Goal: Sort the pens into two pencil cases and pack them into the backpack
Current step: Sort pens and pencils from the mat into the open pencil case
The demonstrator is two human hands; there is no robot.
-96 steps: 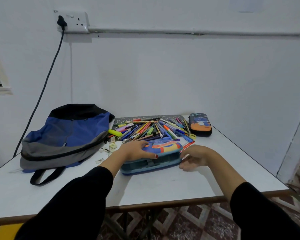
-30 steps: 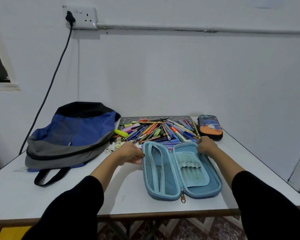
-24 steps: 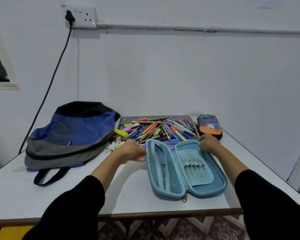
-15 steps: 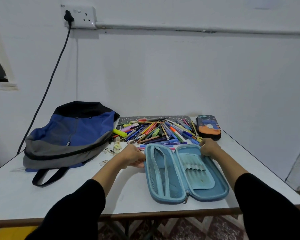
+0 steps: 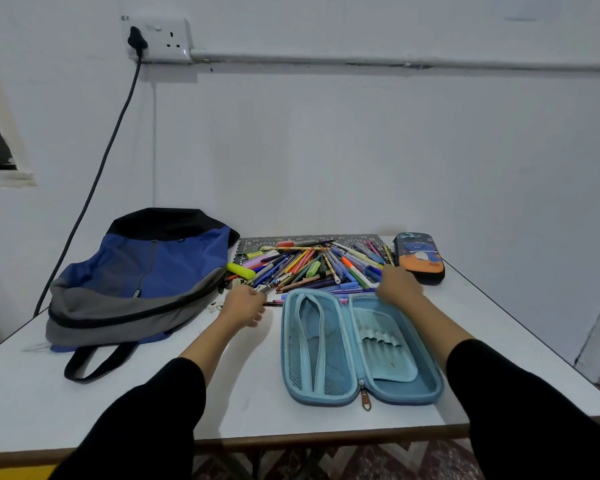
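Observation:
A light blue pencil case (image 5: pixel 361 344) lies unzipped and spread flat on the white table (image 5: pixel 118 410), with nothing in its mesh pocket or pen loops. Behind it a heap of coloured pens and pencils (image 5: pixel 312 265) rests on a dark patterned mat. A second, dark pencil case (image 5: pixel 418 256) with an orange print lies zipped at the far right. The blue, grey and black backpack (image 5: pixel 136 275) lies at the left. My left hand (image 5: pixel 245 304) has curled fingers pinching a pen at the heap's near left edge. My right hand (image 5: pixel 399 285) rests palm down on the heap's right side.
A black cable (image 5: pixel 94 188) hangs from a wall socket (image 5: pixel 156 38) down behind the backpack. The backpack's strap (image 5: pixel 94 362) loops toward me. Small erasers and scraps (image 5: pixel 222 299) lie between backpack and pens. The table's front edge is close to me.
Both hands unzipped the blue case, laid it flat and pulled it toward me. They have since let go of its far corners and moved onto the pen heap.

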